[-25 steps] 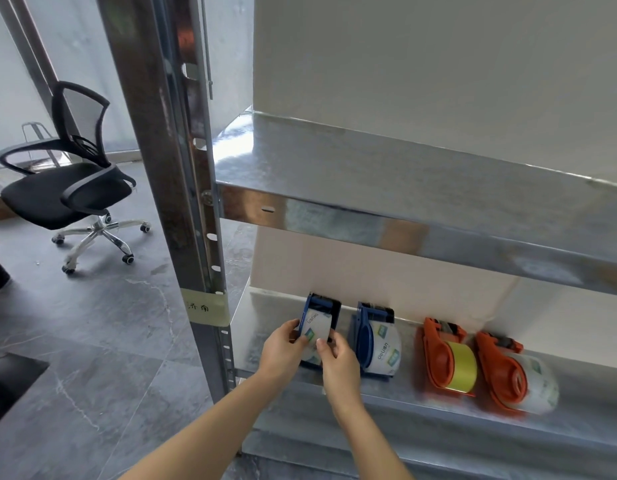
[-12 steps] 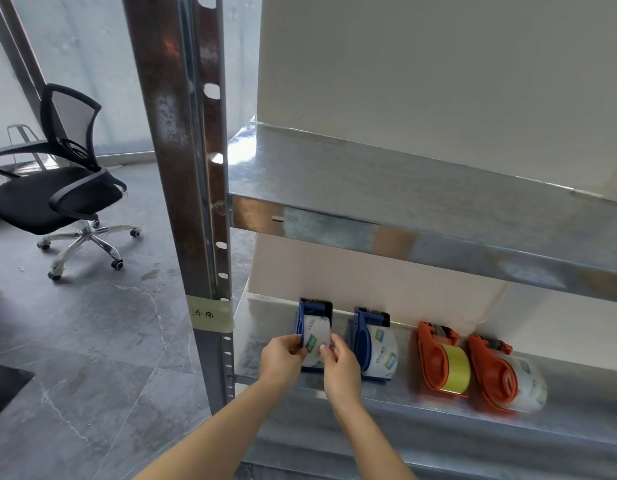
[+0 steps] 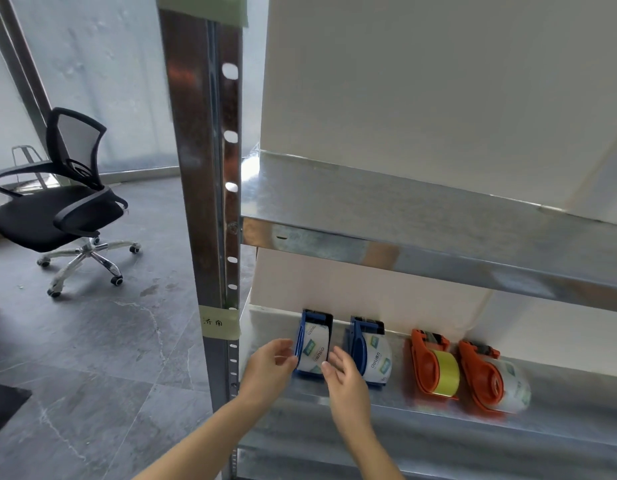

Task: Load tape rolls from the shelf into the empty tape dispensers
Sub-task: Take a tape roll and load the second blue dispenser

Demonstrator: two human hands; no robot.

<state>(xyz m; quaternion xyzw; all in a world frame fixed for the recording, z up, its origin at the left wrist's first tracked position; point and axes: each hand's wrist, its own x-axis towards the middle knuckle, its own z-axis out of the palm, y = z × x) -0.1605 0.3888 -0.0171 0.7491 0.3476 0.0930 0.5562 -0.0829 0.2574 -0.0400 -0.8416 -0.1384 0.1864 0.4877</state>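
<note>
Four tape dispensers stand in a row on the lower metal shelf (image 3: 335, 400). The leftmost blue dispenser (image 3: 313, 344) holds a clear printed roll. A second blue dispenser (image 3: 369, 351) beside it also holds a clear roll. Further right, one orange dispenser (image 3: 433, 367) carries a yellow roll and another orange dispenser (image 3: 490, 379) carries a clear roll. My left hand (image 3: 270, 365) hovers at the left side of the leftmost dispenser with fingers apart. My right hand (image 3: 343, 375) is at its right front, fingers spread, holding nothing.
A steel upright post (image 3: 210, 202) with a taped label rises left of the hands. An upper metal shelf (image 3: 404, 216) overhangs the row, with a white wall behind. A black office chair (image 3: 61, 206) stands on the grey tiled floor to the left.
Both hands have let go of the leftmost blue dispenser and opened; it now rests on the shelf. The camera has moved closer and tilted upward.
</note>
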